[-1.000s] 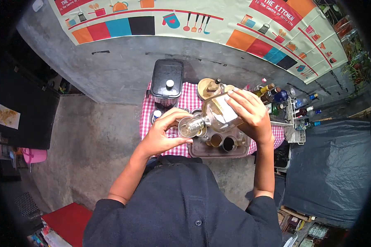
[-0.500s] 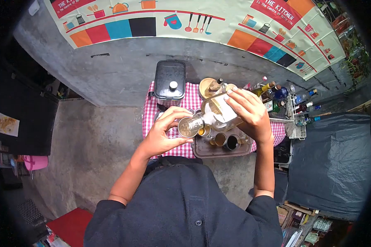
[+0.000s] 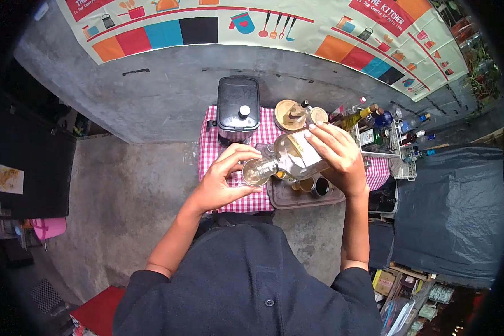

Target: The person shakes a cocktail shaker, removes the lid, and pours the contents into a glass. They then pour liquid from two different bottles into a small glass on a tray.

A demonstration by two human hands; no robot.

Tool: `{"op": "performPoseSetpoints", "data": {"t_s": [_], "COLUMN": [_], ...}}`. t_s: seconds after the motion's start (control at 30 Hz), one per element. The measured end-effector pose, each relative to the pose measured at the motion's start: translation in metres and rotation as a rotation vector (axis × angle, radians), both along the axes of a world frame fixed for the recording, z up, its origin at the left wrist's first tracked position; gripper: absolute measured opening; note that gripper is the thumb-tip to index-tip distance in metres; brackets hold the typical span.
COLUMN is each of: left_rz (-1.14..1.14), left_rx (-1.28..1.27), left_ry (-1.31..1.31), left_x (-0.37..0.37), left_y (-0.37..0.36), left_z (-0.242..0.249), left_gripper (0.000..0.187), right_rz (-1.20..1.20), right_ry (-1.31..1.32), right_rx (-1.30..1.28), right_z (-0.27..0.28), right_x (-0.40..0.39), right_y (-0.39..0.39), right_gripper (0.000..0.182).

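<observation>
My left hand (image 3: 221,182) is wrapped round a small cup (image 3: 250,180), its round mouth facing up. Across from it, my right hand (image 3: 339,154) grips the body of a clear glass bottle (image 3: 298,152) with a pale label. The bottle lies tilted to the left, its neck at the cup's mouth. Whether liquid is flowing I cannot make out. Below the bottle, a brown tray (image 3: 297,203) carries cups, among them a dark-filled cup (image 3: 322,187), partly hidden by my right hand and the bottle.
A black lidded container (image 3: 238,99) stands at the back of the checkered tablecloth (image 3: 208,148). Round wooden boards (image 3: 284,107) with a small bottle lie to its right. Several bottles crowd a white wire rack (image 3: 393,137) at the right. A grey wall (image 3: 173,95) rises behind the table.
The view has shifted slightly, so the table sits a little up and to the right. Both hands keep their grip, with the bottle still tilted at the cup.
</observation>
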State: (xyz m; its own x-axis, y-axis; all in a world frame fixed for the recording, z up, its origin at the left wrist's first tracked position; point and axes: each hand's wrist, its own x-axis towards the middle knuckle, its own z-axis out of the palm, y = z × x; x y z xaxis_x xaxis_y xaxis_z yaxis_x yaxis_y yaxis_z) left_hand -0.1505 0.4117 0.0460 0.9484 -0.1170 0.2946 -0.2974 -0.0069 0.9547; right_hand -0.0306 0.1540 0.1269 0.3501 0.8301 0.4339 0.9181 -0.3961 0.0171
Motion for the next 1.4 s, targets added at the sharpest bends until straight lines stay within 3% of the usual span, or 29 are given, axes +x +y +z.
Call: {"op": "performPoseSetpoints", "data": {"t_s": [0.37,0.57,1.03,1.17,1.33,1.4], "left_rz": [-0.041,-0.04,-0.015,0.028,0.135,0.145], "left_rx": [-0.015,-0.021,-0.079,-0.077,-0.091,-0.083], "left_ry": [-0.02,-0.025,0.083,0.152,0.213,0.222], "left_x": [-0.012,-0.02,-0.046,-0.057,-0.07,-0.072], "left_y": [0.026,0.038,0.055,0.066,0.079,0.081], "left_z": [-0.001,-0.005,-0.02,-0.027,-0.037,-0.036], "left_gripper": [0.057,0.057,0.057,0.057,0.055,0.056], "right_rz": [-0.043,-0.038,-0.172,-0.31,-0.426,-0.523], "right_ry": [-0.028,0.01,0.613,0.819,0.806,1.13], "right_rx": [-0.002,0.027,0.509,0.759,0.676,0.607], "right_z": [-0.004,-0.018,-0.118,-0.16,-0.22,-0.233], "right_x": [-0.021,-0.028,-0.093,-0.117,-0.126,-0.129], "right_y": [0.022,0.031,0.061,0.073,0.063,0.061], "right_gripper": [0.046,0.055,0.073,0.043,0.044,0.044]}}
